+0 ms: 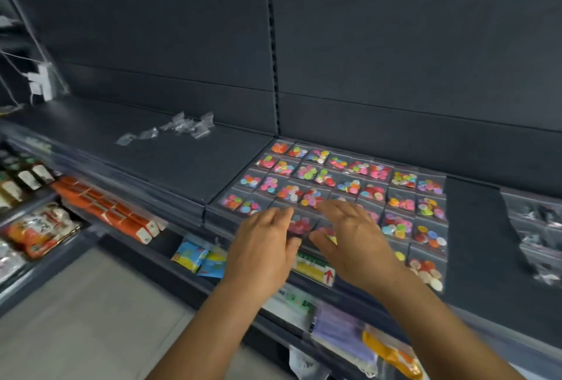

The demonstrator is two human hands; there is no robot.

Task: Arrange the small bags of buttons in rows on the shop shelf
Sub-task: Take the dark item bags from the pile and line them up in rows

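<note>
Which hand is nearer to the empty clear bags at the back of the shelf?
Left. The left hand lies nearer the empty bags, which are up and to its left; the right hand is farther right, over the button bags.

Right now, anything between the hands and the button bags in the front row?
Nothing visible. The left hand and right hand are already over the front-row button bags on the shelf, fingers spread. Whether they touch the bags cannot be told through the blur.
</note>
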